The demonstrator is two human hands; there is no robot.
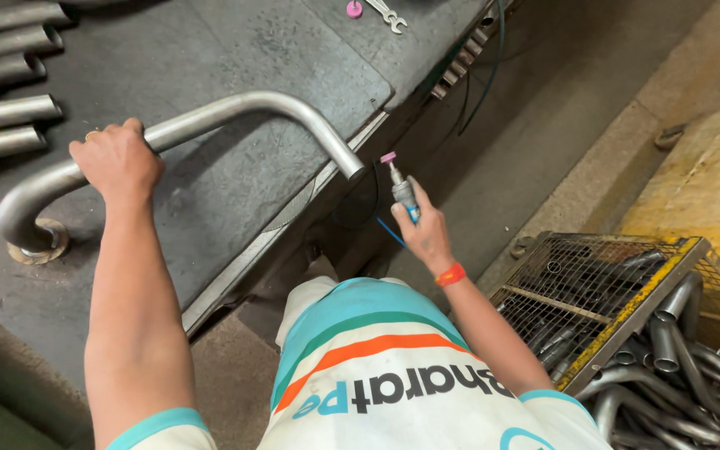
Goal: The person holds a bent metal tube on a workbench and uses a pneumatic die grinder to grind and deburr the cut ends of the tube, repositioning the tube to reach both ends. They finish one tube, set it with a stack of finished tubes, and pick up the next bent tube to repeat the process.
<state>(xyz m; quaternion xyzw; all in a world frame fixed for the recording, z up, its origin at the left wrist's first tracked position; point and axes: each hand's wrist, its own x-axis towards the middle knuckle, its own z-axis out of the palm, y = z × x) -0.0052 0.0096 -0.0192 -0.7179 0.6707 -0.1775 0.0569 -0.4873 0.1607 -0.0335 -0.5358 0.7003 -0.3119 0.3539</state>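
A long bent metal pipe (235, 110) lies on the dark steel workbench (210, 192), one end curving down over the bench edge. My left hand (115, 158) grips the pipe near its left bend. My right hand (425, 229) holds a small pneumatic grinder (402, 187) with a pink grinding tip, pointed up toward the pipe's open end (352, 168) and just right of it, a small gap between them. A blue air hose (390, 233) trails from the tool.
Several cut pipes (6, 108) lie at the bench's left. A pink grinding stone (354, 9) and a spanner (389, 17) rest at the bench's far end. A wire-mesh crate (627, 292) of bent pipes stands on the floor to the right.
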